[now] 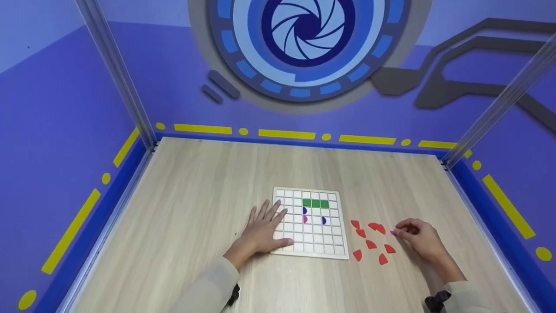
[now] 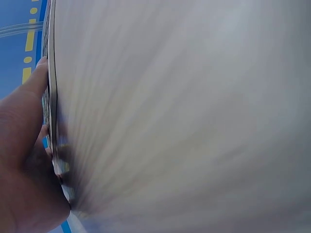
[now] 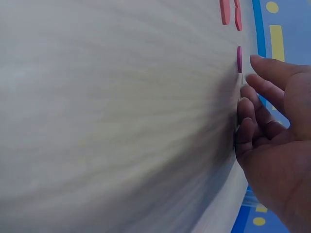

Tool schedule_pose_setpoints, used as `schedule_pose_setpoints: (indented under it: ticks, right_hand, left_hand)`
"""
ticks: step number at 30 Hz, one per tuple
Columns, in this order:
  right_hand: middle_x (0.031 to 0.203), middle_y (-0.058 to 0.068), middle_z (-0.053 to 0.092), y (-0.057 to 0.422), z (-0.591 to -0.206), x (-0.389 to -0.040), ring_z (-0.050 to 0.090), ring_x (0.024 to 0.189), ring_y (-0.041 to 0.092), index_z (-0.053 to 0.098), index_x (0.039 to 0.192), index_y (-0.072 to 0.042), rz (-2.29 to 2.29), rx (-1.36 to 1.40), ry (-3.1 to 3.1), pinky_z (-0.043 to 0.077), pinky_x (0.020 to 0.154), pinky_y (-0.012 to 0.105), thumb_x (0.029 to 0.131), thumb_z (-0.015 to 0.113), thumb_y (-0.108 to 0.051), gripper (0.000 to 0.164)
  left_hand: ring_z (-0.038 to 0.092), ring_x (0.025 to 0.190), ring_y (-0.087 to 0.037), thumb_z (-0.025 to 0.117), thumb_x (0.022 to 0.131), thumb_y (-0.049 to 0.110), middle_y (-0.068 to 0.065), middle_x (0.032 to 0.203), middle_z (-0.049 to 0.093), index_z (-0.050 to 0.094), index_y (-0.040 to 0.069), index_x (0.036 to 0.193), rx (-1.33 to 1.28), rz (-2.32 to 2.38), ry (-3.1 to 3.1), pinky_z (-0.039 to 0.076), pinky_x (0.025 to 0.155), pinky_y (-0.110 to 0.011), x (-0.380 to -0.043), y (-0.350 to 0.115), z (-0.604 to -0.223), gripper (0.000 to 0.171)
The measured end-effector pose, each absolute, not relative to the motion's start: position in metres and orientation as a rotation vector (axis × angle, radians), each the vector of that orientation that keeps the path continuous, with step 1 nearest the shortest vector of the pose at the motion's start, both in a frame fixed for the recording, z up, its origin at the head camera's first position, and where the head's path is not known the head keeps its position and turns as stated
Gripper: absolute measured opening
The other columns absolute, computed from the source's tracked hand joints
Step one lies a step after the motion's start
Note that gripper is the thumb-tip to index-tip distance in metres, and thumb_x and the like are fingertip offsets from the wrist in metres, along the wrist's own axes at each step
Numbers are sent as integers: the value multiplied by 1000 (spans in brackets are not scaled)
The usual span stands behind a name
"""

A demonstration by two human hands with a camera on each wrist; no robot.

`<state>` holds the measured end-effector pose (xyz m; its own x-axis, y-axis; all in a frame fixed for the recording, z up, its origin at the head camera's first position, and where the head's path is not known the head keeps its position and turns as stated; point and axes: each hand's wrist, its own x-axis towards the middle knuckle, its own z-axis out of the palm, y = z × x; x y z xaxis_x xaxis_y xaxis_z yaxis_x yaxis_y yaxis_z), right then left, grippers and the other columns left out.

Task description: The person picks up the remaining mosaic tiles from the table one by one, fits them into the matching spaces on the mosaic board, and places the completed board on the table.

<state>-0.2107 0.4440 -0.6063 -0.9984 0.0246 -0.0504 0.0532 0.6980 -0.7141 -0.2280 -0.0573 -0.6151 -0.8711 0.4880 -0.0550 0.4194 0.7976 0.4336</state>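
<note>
Pale wood-grain tabletop (image 1: 204, 187), blue-violet walls (image 1: 43, 130) with yellow dashes (image 1: 286, 134), grey corner posts (image 1: 119, 74), round aperture emblem (image 1: 308, 26)

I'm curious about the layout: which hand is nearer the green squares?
Left. The left hand touches the board, left of the green squares; the right hand is farther away, beyond the board's right side.

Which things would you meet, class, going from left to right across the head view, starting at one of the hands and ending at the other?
Left hand → pink half-circle → lower dark blue half-circle → red sector-shaped pieces → right hand.
</note>
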Motion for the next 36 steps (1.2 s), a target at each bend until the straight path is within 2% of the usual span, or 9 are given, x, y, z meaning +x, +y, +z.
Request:
schedule_pose_setpoints:
  ticks: [6,14,30,36]
  right_hand:
    - [99,10,63,444,-608,-207,55,87,21,72,118,-5,-1192,35,2874,49,68,22,98,79,-26,29]
    - [100,11,64,446,-607,-210,55,88,22,73,115,-6,-1199,29,2874,47,71,22,100,75,-13,16]
    - [106,13,60,437,-609,-205,53,92,22,68,117,-1,-1170,66,2898,46,72,22,102,72,-9,18]
    - [101,12,62,435,-609,-205,54,89,21,67,114,-2,-1196,56,2896,47,70,21,101,72,-8,15]
  left_hand:
    - [2,162,-42,61,96,72,-10,178,11,31,16,168,719,625,2822,2,126,-68,-227,-56,-616,97]
    - [1,162,-42,59,96,73,-10,178,9,29,17,169,724,612,2823,1,126,-67,-228,-55,-615,97]
    - [2,163,-42,59,97,72,-10,178,10,30,17,169,721,594,2824,2,126,-68,-228,-57,-614,95]
    - [2,163,-41,58,97,72,-9,178,11,30,18,169,703,611,2811,3,127,-67,-226,-56,-613,95]
